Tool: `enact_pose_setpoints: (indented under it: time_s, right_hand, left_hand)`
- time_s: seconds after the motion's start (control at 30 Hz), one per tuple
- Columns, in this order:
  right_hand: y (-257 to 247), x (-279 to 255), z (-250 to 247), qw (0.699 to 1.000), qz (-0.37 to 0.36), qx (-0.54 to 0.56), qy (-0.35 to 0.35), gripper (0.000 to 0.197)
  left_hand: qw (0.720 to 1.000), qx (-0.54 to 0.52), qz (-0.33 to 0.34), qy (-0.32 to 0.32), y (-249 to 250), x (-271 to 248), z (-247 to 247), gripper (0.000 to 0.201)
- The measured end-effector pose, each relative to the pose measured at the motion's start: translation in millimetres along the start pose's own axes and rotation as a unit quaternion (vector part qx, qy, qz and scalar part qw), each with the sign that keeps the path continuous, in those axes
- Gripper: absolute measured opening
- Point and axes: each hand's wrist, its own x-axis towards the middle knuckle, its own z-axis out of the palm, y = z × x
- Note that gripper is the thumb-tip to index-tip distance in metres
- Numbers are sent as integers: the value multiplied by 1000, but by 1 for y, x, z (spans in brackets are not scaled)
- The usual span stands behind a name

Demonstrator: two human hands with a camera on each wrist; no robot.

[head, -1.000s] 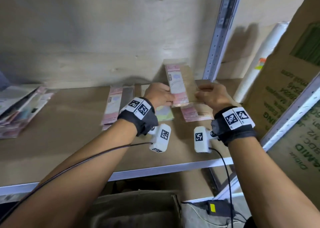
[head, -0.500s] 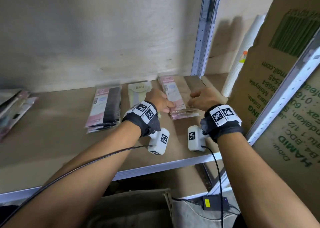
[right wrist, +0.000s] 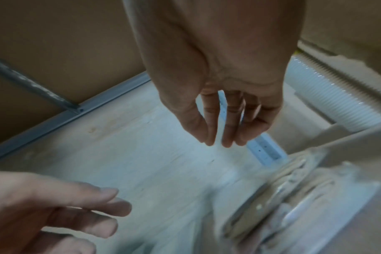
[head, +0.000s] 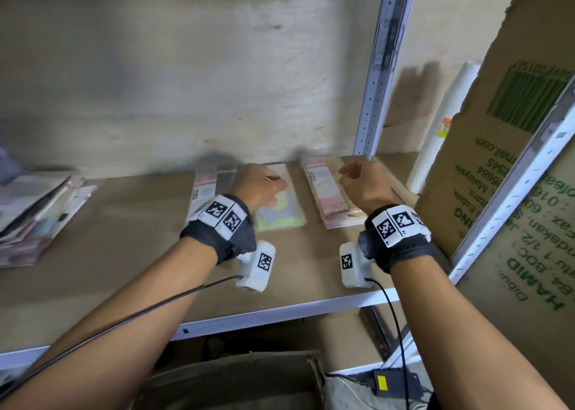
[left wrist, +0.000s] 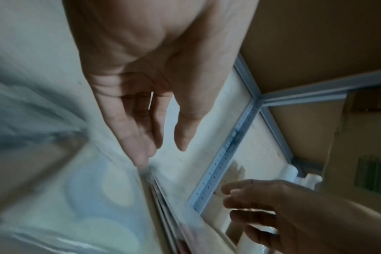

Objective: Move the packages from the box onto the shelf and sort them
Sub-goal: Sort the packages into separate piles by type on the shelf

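1. Loose pile of flat packages (head: 37,210) lies at the brown wooden shelf board's (head: 124,272) left end.
2. Left hand (head: 258,188), fingers relaxed and empty, hovers over the pastel flat packet (head: 283,213).
3. Right hand (head: 364,185), likewise slack and empty, hangs beside the pink packet stack (head: 329,198).
4. Printed brown cardboard sheet (head: 497,167) leans at right.

Bare forearms, banded wrists.
Black wristbands (head: 399,247) topped with white tags printed in black square codes; white camera pods (head: 258,265) beneath, each trailing a black cable (head: 393,325).

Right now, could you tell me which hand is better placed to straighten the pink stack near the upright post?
The right hand, probably. It hangs open directly beside the pink stack, while the left hand is over the pastel package, further from it.
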Motion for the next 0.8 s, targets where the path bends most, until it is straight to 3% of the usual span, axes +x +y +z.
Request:
enact_pose_setpoints:
  time_s: [0.1, 0.27, 0.43, 0.57, 0.7, 0.8]
  right_hand:
    - [-22, -19, 21, 997, -44, 59, -18, 16]
    - [-69, -59, 76, 975, -84, 131, -160, 12]
    - [-126, -93, 148, 949, -103, 146, -261, 11]
    - [-182, -114, 208, 925, -103, 148, -333, 15]
    - [-235, -130, 264, 910, -97, 150, -375, 13]
    - [-269, -142, 304, 902, -79, 163, -393, 8]
  left_hand:
    - [999, -24, 3, 24, -21, -16, -52, 16]
    - [989, -84, -8, 125, -69, -44, -151, 9]
    - [957, -129, -1, 261, -106, -64, -243, 24]
    - [937, -75, 6, 342, -131, -78, -315, 29]
    - [918, 1, -43, 395, -162, -92, -376, 31]
    - [913, 18, -63, 404, -179, -102, -397, 30]
